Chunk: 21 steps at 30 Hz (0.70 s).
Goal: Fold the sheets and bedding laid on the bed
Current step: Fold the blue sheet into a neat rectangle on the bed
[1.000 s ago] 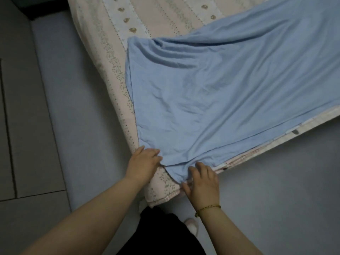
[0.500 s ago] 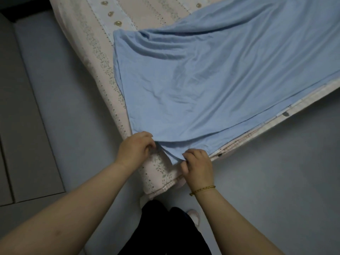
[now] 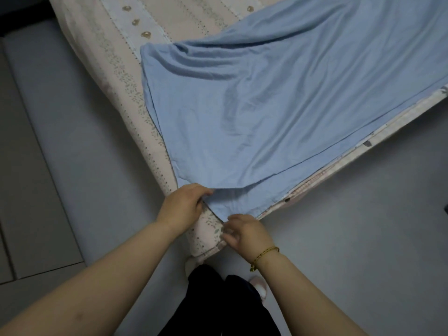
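Pale blue bed sheet (image 3: 278, 112) of thin, soft cloth lies spread on the bed (image 3: 208, 241). It is doubled over, so a second hem runs parallel just inside the lower one. Its long axis runs from the near corner at 6 o'clock up toward 2 o'clock, where it leaves the picture; the short end faces 9 o'clock. Long shallow creases follow that axis, with bunched folds at the 11 o'clock corner.

The left hand (image 3: 183, 206) sits at the near corner, its fingers (image 3: 204, 191) curled over the top layer's edge and pinching it, with a small flap raised. The right hand (image 3: 246, 232) is just beside it toward 5 o'clock, bent fingers touching the lower layer's tip; blur hides whether they grip.

Under the sheet, a pinkish-beige cover (image 3: 121, 93) shows stripes of small leaf print and dotted lines. A gold beaded bracelet (image 3: 264, 257) rings the right wrist. Smooth grey floor (image 3: 351, 251) surrounds the bed; black trousers (image 3: 218, 311) and a pink slipper (image 3: 258, 287) show at 6 o'clock.
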Motion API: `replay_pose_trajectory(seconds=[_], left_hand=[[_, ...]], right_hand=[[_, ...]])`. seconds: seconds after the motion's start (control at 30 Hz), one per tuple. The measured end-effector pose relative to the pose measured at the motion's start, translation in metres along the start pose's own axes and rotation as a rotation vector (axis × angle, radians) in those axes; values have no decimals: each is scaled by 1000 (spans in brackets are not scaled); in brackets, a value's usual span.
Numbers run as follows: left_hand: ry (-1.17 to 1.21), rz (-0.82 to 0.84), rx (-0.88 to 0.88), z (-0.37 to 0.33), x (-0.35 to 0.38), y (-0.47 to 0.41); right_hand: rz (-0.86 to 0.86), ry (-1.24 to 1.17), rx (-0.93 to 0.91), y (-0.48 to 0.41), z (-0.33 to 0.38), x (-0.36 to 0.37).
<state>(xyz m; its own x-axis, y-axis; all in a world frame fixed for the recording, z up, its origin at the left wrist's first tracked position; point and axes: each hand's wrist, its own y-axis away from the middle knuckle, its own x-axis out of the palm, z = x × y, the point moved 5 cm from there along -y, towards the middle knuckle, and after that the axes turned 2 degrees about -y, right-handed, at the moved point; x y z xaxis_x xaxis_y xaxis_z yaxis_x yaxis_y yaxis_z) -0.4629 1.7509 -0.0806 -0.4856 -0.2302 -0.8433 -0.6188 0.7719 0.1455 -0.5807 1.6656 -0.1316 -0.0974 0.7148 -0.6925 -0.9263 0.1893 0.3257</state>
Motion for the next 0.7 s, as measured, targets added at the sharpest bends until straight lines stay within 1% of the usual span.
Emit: replay_pose_trajectory(seconds=[0.03,0.07,0.1,0.13,0.17,0.2,0.23,0.33,0.4,0.47,0.53,0.63,0.7], left_hand=[[28,-24,-57,-1,-2,1],[48,-9,-134,-3,1,2],[72,20,-197,-6,5,3],[96,47,-227,-12,9,4],[106,79,-228,-21,14,5],[112,105,-218,-31,16,5],[119,136,-212,-39,20,6],[123,239,-201,-51,24,9],[100,266,-214,-45,15,6],[106,241,-257,-31,2,2],[107,168,-293,-6,-20,-14],[97,39,-349,45,-55,-62],[106,-37,-388,88,-79,-106]], right_hand=[[-96,-150,93,2,0,-9],[-183,-343,246,4,-2,-20],[-240,-590,385,5,-3,-26],[-266,-856,501,4,-3,-32],[-276,-1070,593,3,-3,-36],[-280,-1216,650,0,0,-42],[-290,-1269,688,-3,1,-48],[-328,-1149,820,-6,-6,-57],[-354,-1109,858,-4,-10,-63],[-374,-990,849,0,-17,-68],[-406,-748,796,-1,-18,-84],[-482,-421,647,-36,-6,-110],[-429,-266,562,-83,8,-115]])
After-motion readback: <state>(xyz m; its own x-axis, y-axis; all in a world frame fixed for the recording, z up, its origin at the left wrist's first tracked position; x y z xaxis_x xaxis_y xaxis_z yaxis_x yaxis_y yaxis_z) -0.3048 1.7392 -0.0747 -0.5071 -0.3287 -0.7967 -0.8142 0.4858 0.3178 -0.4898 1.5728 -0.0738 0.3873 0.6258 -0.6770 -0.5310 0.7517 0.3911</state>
